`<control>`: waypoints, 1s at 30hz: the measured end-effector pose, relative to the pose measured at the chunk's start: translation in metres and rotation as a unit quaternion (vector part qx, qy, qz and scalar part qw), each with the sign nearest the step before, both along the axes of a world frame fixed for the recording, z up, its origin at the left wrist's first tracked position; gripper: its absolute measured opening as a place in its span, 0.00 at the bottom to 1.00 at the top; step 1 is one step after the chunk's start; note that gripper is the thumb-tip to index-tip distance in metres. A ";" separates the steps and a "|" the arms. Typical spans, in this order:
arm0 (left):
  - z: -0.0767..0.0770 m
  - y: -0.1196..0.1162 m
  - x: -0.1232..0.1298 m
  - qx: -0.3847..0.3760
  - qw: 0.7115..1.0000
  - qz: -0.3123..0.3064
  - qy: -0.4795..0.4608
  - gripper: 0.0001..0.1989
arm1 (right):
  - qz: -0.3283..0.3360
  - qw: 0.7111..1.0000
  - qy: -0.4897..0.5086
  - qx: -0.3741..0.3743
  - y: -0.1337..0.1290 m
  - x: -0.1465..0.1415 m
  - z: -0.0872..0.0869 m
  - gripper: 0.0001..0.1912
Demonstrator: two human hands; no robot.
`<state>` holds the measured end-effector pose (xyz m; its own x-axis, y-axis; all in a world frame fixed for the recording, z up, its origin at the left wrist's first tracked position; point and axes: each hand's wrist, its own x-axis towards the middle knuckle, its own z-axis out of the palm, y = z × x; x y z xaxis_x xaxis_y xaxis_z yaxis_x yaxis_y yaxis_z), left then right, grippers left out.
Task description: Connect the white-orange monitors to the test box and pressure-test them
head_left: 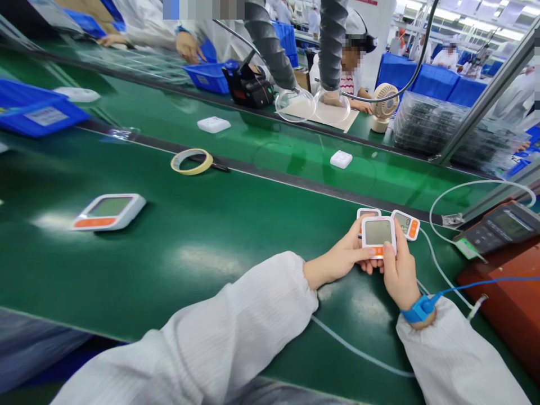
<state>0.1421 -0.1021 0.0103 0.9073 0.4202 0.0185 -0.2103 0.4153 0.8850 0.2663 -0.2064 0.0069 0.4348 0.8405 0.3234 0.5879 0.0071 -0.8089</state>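
the left hand (348, 254) and right hand (399, 274) are closed around the edges of a white square plastic device with orange buttons (378, 232), held upright between them, thumbs at its lower front; its grey screen shows no readable digits. just beyond the hands, a similar white-and-orange unit (405, 224) displays dark digits.

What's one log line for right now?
left hand: holding monitor | right hand: holding same monitor | tape roll: on table
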 end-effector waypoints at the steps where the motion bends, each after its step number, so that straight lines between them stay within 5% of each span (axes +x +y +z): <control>1: 0.000 0.000 0.000 0.001 1.000 0.002 0.001 0.45 | -0.002 1.000 -0.001 -0.001 0.000 0.000 0.000 0.29; 30: -0.002 0.000 0.001 0.003 1.000 0.002 -0.001 0.46 | -0.003 1.000 -0.013 -0.009 0.000 0.005 -0.003 0.29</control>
<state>0.1430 -0.1020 0.0078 0.9059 0.4227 0.0238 -0.2142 0.4091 0.8870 0.2709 -0.2060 0.0040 0.4320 0.8431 0.3202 0.6091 -0.0110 -0.7930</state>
